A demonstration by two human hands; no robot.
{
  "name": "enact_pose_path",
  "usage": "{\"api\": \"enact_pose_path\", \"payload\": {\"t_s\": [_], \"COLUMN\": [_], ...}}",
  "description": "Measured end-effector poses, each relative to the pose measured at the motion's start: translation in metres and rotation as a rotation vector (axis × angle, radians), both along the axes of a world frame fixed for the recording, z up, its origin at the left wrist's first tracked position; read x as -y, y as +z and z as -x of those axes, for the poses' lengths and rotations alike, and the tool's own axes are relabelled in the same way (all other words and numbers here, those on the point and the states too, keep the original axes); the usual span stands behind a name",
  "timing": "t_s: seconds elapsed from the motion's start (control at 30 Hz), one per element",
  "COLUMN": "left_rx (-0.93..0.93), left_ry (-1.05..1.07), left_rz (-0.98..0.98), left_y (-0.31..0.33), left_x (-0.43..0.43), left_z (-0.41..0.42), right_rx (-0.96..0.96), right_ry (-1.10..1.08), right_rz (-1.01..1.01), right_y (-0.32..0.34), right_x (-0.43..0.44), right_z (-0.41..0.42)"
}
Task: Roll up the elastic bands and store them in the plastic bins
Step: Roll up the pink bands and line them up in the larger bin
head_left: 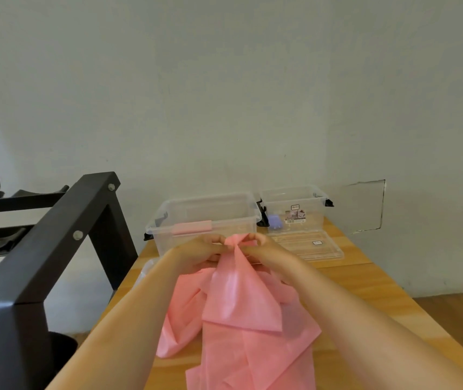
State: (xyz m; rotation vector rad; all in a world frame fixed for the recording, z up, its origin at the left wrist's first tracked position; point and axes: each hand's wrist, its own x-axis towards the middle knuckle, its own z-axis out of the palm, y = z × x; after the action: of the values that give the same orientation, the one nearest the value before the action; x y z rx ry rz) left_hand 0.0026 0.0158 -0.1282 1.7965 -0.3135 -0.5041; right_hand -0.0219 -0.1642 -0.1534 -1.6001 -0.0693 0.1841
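Hands: left hand (196, 250) and right hand (264, 246) are raised side by side, fingers curled, both pinching the bunched top of the pink elastic band (241, 319).
Worktop (365, 282): pale wood, set against the wall.
Black frame (42, 263): left of the worktop.
Pink elastic band: hangs from the hands, its lower folds heaped on the worktop.
Clear bin (205, 209): behind the hands, with a pink strip (192, 228) at its front wall.
Second clear bin (295, 198): to the right, with a purple item (276, 222) inside.
Clear lid (309, 246): lies flat in front of the second clear bin.

Label (295, 214) on far bin (310, 193): print too small to read. Sticker (317, 243) on lid (289, 244): illegible. No readable text.
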Motion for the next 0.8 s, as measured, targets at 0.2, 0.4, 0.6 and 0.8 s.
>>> {"api": "enact_pose_path", "payload": {"t_s": [0.2, 0.4, 0.6, 0.8], "left_rx": [0.075, 0.168, 0.266, 0.426], "left_ry": [0.056, 0.205, 0.313, 0.421], "left_rz": [0.043, 0.003, -0.007, 0.218], "left_y": [0.014, 0.038, 0.075, 0.152], "left_x": [0.003, -0.008, 0.007, 0.009], "left_z": [-0.002, -0.007, -0.003, 0.002], "right_rx": [0.078, 0.106, 0.33, 0.613], "right_ry": [-0.096, -0.122, -0.339, -0.493], "right_rz": [0.081, 0.278, 0.379, 0.366], "right_y": [0.019, 0.059, 0.107, 0.182], "right_x": [0.009, 0.041, 0.037, 0.034], "right_z": [-0.001, -0.008, -0.019, -0.018]}}
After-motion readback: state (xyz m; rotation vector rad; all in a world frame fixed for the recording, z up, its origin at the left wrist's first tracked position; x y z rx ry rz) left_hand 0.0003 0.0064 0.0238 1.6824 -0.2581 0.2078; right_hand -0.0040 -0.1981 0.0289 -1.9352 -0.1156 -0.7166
